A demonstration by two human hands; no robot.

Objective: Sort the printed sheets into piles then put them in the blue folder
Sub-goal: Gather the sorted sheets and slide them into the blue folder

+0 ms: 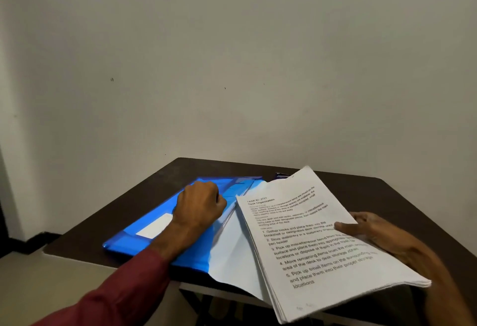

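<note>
While L hand (200,203) grips folder (129,240) on desk (413,196), R hand (382,232) holds sheets (309,253), thumb on top.

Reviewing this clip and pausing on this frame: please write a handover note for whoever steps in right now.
Left hand: fingers curled at the open edge of the blue folder, apparently gripping its cover; the folder lies on the dark table.
Right hand: pinches the stack of printed sheets, thumb on top, tilted, beside the folder's mouth.
Done: sheets gathered into one stack.
Left: slide the stack into the folder, close it. A white sheet under the stack may already be partly inside; unclear.
</note>
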